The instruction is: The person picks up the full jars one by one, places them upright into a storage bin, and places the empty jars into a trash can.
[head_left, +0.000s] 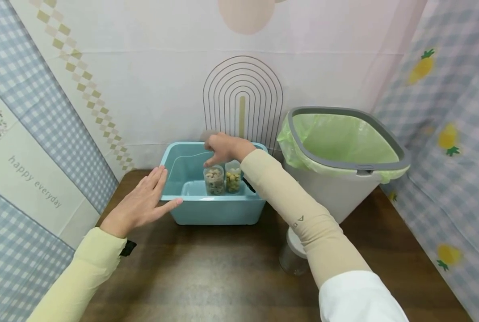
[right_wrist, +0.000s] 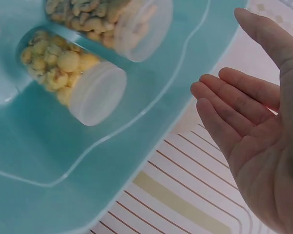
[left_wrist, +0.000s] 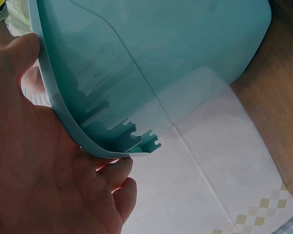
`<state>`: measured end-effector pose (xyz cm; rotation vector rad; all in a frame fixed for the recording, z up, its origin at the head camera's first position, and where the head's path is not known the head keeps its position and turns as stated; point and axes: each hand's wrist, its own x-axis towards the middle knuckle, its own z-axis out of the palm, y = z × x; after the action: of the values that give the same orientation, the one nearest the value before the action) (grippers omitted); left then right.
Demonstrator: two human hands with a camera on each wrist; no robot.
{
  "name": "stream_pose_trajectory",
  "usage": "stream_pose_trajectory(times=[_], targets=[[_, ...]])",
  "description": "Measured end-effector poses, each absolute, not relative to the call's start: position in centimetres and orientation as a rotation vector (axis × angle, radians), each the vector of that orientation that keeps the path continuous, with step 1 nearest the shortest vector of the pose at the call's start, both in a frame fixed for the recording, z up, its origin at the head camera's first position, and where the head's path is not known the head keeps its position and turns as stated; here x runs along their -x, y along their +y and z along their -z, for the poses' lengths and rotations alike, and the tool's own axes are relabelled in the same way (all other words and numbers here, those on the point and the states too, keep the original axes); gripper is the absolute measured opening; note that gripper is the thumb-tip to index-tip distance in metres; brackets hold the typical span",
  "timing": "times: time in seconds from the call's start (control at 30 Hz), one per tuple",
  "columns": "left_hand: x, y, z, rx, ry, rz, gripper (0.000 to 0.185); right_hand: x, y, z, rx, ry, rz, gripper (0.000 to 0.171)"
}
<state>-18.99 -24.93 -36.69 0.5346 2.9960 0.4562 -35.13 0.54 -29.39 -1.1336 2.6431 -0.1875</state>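
A light-blue plastic bin (head_left: 217, 211) stands against the back wall. Inside it are a clear jar of cashews (head_left: 214, 182) and, to its right, a clear jar of popcorn (head_left: 233, 180), both with whitish lids. My left hand (head_left: 143, 201) rests at the bin's front left corner, its fingers straight and the thumb along the front rim. Over the jars, my right hand (head_left: 228, 147) hovers with nothing in it. In the right wrist view its fingers (right_wrist: 241, 100) are loosely extended, apart from the popcorn jar's lid (right_wrist: 98, 95).
A grey-rimmed trash can (head_left: 324, 190) with a green liner stands to the right of the bin. Another clear jar with a white lid (head_left: 293, 257) sits on the brown table (head_left: 207, 273), partly behind my right forearm. Printed cloth covers the walls.
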Motion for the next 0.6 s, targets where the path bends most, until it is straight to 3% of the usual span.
stream_pose_trajectory(times=[0.17, 0.6], targets=[[18.9, -24.9, 36.6, -0.537, 2.992, -0.457, 0.103, 33.9, 0.9, 27.7, 1.088, 2.656, 0.188, 0.070], [19.0, -24.9, 36.7, -0.555, 3.001, -0.436, 0.104, 30.7, 2.6, 24.6, 1.056, 2.660, 0.184, 0.071]])
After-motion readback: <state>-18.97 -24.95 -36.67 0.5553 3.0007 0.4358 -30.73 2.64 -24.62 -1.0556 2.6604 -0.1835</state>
